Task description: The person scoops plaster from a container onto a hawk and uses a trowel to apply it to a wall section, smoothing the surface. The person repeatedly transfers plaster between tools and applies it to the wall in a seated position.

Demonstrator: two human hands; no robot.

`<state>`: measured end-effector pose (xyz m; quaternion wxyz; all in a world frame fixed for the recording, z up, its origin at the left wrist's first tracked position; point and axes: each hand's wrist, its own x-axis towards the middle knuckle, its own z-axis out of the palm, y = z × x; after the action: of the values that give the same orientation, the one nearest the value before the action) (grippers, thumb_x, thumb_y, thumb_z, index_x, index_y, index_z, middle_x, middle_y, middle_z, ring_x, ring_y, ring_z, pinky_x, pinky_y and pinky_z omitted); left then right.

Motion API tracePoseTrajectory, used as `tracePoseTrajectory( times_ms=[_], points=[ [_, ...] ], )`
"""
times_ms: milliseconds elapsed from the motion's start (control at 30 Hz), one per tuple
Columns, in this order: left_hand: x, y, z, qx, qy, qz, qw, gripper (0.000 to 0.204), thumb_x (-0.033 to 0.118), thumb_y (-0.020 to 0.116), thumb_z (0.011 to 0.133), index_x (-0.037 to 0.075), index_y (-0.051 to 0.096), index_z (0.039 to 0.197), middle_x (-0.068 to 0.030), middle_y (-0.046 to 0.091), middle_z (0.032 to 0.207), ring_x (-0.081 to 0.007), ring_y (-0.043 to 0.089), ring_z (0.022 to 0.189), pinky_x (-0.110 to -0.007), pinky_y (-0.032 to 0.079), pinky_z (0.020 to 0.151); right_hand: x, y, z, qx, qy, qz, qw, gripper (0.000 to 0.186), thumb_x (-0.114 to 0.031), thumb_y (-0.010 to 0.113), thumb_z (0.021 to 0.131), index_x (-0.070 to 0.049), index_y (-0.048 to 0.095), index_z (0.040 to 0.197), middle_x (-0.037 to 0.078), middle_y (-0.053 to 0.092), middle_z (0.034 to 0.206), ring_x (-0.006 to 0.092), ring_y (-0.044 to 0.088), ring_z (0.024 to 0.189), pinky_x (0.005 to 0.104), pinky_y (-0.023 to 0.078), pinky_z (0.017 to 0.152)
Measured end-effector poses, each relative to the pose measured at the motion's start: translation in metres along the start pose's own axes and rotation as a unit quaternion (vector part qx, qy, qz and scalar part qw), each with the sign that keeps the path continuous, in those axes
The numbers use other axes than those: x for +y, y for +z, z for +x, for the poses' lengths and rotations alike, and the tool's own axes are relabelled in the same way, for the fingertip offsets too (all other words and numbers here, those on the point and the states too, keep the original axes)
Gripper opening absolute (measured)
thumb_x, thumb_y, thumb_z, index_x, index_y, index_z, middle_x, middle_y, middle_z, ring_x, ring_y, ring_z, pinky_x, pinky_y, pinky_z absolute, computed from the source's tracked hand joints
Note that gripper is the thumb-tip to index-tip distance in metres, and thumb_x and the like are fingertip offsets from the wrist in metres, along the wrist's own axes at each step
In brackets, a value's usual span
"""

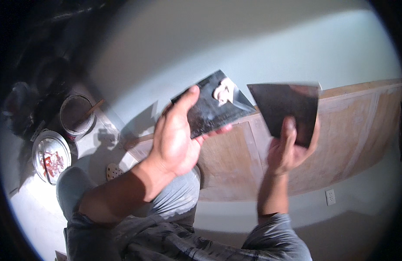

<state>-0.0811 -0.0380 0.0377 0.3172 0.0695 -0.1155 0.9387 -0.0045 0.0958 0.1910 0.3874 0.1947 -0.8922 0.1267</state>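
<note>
Pale floor on the left carries a white lid [51, 156] smeared red, and beside it an open bucket [76, 114] with a stick across its rim. Behind, a pale wall [253, 48] runs across, with a bare wooden panel [353, 126] along it and a socket [330, 197] below.

Left hand [175, 135] is clamped on a dark plate [214, 104], thumb on top, fingers beneath; a white dab sits on it. Its long axis tilts up to the right.

Right hand [288, 150] grips a dark scraper [286, 108] from below, thumb on the blade, broad edge up, narrowing downward. Plate and scraper are just apart.
</note>
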Motion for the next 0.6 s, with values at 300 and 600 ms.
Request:
tracePoseTrajectory(
  times_ms=[300,600],
  points=[
    [0.007,0.005,-0.007,0.001,-0.005,0.047,0.999,0.032,0.036,0.056,0.105,0.010,0.064,0.123,-0.0049,0.072,0.111,-0.0177,0.071,0.098,-0.037,0.058,0.073,0.023,0.032,-0.025,-0.128,-0.126,-0.043,0.983,0.059,0.016,0.058,0.077,-0.002,0.060,0.134,0.022,0.070,0.122,0.0313,0.066,0.112,0.0410,0.053,0.095],
    [0.005,0.001,0.002,-0.022,0.027,0.180,0.983,0.039,0.036,0.057,0.104,0.002,0.060,0.122,-0.0121,0.072,0.107,-0.0235,0.074,0.092,-0.040,0.061,0.062,0.015,-0.040,0.053,-0.334,-0.097,-0.186,0.919,0.043,0.002,0.069,0.074,-0.018,0.080,0.111,0.004,0.074,0.107,0.0252,0.063,0.096,0.0390,0.050,0.087]
  ],
)
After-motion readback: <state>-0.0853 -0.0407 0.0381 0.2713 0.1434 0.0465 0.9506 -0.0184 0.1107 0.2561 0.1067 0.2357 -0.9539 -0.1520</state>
